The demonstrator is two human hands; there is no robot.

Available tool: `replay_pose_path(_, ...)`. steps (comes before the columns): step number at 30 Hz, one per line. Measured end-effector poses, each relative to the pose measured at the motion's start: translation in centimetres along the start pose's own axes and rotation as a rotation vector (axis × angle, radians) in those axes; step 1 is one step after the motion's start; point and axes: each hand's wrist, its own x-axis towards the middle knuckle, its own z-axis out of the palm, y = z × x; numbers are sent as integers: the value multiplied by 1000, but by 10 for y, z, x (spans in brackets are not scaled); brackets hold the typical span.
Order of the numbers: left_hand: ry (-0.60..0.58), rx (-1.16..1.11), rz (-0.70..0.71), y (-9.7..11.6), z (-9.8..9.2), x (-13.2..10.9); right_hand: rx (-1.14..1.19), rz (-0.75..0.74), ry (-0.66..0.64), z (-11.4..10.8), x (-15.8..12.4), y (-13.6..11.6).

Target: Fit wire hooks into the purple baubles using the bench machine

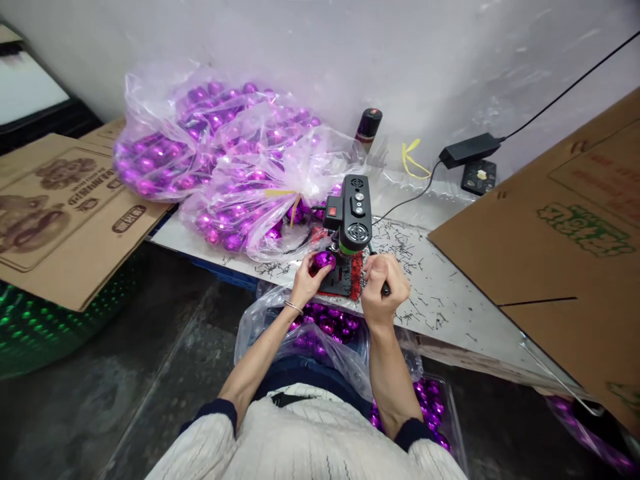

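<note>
A shiny purple ball [325,260] is pinched between the thumb and fingers of my left hand [307,280], just above the black base plate [334,283] of a small black machine [357,213]. The machine has a red switch on its left side and a red mat under it. My right hand [384,283] is wrapped round a black lever handle [385,289] at the machine's right. Below the table edge, an open clear bag [250,331] with many purple balls lies in front of my body.
Tied clear bags [215,153] of purple balls fill the table's left. A dark spray can [369,127] and a power adapter [470,150] stand behind. Cardboard [565,227] rises at right; a printed carton [65,207] lies left. Black scraps litter the white tabletop [425,280].
</note>
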Motion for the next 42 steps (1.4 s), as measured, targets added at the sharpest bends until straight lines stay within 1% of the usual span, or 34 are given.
replay_pose_path(2, -4, 146, 69, -5, 1, 0, 0, -2, -3, 0, -2, 1)
replay_pose_path(4, -24, 247, 131, -8, 1, -1, -2, -5, -3, 0, -4, 2)
replay_pose_path(7, -73, 322, 201, -9, 2, -3, -13, -16, -1, 0, -5, 2)
replay_pose_path(10, -99, 393, 253, -9, 5, -5, -9, -29, -9, -1, -5, 2)
replay_pose_path(17, -112, 434, 292, -10, 8, -3, 0, -38, -13, -1, -7, 5)
replay_pose_path(21, -153, 434, 297, -10, 5, -2, 5, -39, -11, -1, -8, 5)
replay_pose_path(25, -204, 436, 395, -8, 0, 0, 12, -47, -17, -2, -8, 5)
replay_pose_path(28, -231, 445, 447, -8, 0, 2, 1, -63, -25, -3, -9, 5)
replay_pose_path(30, -219, 435, 444, -9, 2, 2, -5, -75, -31, -3, -9, 6)
replay_pose_path(35, -170, 395, 384, -15, 4, -2, -9, -99, -27, -2, -14, 10)
replay_pose_path(38, -168, 385, 359, -17, 4, -3, -7, -116, -6, 0, -23, 15)
replay_pose_path(42, -164, 373, 364, -18, 3, -2, -18, -130, 3, 6, -40, 26)
